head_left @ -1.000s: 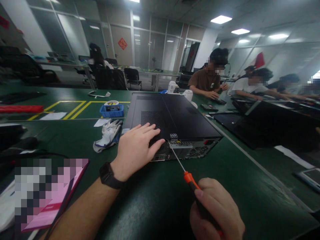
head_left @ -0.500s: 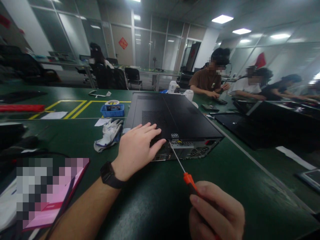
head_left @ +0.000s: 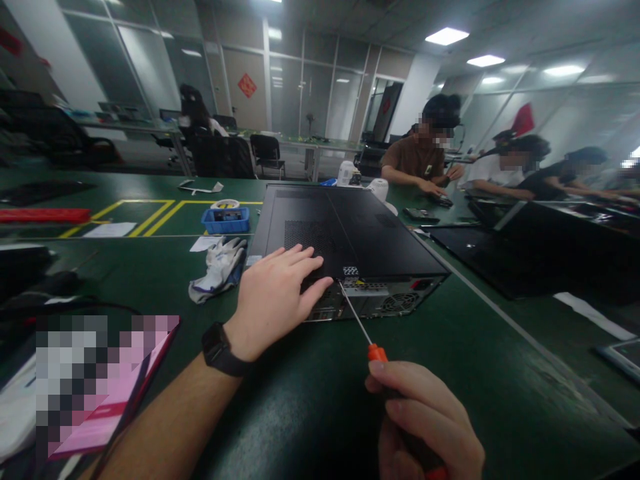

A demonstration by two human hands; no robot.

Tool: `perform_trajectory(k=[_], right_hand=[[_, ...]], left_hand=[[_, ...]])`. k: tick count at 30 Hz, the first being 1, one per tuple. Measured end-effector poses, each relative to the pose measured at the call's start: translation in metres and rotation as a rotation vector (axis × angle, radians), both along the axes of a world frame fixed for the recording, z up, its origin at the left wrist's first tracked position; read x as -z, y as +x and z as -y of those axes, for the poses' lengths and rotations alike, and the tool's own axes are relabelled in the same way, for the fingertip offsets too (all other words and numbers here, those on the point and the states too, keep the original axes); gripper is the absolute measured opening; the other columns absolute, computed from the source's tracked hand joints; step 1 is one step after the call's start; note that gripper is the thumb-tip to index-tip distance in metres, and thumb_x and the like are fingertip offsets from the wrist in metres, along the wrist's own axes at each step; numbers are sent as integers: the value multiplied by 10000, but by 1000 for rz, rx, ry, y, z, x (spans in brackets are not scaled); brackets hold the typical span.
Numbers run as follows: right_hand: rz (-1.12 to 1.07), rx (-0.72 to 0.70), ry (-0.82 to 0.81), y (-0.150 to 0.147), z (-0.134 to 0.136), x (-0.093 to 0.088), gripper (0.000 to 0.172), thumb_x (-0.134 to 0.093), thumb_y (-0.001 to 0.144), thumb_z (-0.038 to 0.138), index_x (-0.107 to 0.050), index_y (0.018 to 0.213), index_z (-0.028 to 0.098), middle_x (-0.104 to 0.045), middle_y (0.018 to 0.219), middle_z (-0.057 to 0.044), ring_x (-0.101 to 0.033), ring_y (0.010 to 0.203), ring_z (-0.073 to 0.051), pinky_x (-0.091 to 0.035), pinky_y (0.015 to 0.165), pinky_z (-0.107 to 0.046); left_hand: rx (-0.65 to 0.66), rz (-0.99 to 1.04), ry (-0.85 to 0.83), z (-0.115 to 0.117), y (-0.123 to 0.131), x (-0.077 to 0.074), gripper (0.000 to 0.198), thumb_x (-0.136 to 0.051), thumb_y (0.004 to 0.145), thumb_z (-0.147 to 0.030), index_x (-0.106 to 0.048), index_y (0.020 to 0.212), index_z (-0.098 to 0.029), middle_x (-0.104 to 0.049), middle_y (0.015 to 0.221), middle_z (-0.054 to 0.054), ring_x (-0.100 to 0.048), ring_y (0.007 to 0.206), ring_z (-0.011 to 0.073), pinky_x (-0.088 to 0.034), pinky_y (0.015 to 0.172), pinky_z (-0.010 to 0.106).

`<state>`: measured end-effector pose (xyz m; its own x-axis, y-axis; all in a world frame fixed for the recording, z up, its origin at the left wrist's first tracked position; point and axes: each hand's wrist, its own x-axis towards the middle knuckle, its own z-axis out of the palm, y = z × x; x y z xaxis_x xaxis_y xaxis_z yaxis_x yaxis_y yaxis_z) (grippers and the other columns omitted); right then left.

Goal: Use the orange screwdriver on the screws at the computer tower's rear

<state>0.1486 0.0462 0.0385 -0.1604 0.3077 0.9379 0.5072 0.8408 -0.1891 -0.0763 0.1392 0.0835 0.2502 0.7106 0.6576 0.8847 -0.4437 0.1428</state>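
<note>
A black desktop computer case (head_left: 350,233) lies flat on the green table (head_left: 310,393), its rear panel with ports and a fan grille facing me. My left hand (head_left: 275,300), a black watch on its wrist, rests flat on the near left corner of the case's top, fingers spread. My right hand (head_left: 425,427) is closed round the handle of an orange-and-black screwdriver (head_left: 365,333). The thin shaft runs up and left, and its tip touches the top edge of the rear panel, close to my left thumb.
White work gloves (head_left: 217,267) lie left of the case, with a blue parts bin (head_left: 225,220) behind them. A pink folder (head_left: 105,393) sits near left. Other black cases (head_left: 540,247) lie to the right. Several people work at the far right side.
My right hand's fingers have shifted forward along the screwdriver handle, covering more of its orange part. The tip stays on the rear panel and my left hand has not moved.
</note>
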Motion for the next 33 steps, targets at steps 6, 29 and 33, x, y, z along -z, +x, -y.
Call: perform_trajectory(k=[6, 29, 33], right_hand=[[126, 39, 97, 10, -4, 8, 256, -553, 978, 259, -699, 1132, 115, -759, 1163, -155, -783, 964, -243, -699, 717, -382], [121, 48, 136, 6, -12, -1, 304, -502, 1080, 339, -683, 1013, 105, -659, 828, -84, -684, 735, -186, -623, 598, -344], [102, 46, 162, 8, -12, -1, 267, -511, 1059, 307, -676, 1099, 100, -659, 868, -86, -687, 762, -190, -635, 611, -352]], left_hand=[[-5, -8, -10, 0, 0, 0, 345, -635, 1019, -471, -792, 1223, -241, -771, 1370, 83, -720, 1302, 300, -567, 1145, 510], [-1, -11, 4, 0, 0, 0, 359, -633, 1021, -472, -796, 1229, -229, -774, 1363, 93, -724, 1294, 306, -567, 1144, 509], [-3, -10, -1, 0, 0, 0, 353, -634, 1021, -474, -795, 1227, -236, -774, 1364, 87, -723, 1296, 301, -565, 1148, 506]])
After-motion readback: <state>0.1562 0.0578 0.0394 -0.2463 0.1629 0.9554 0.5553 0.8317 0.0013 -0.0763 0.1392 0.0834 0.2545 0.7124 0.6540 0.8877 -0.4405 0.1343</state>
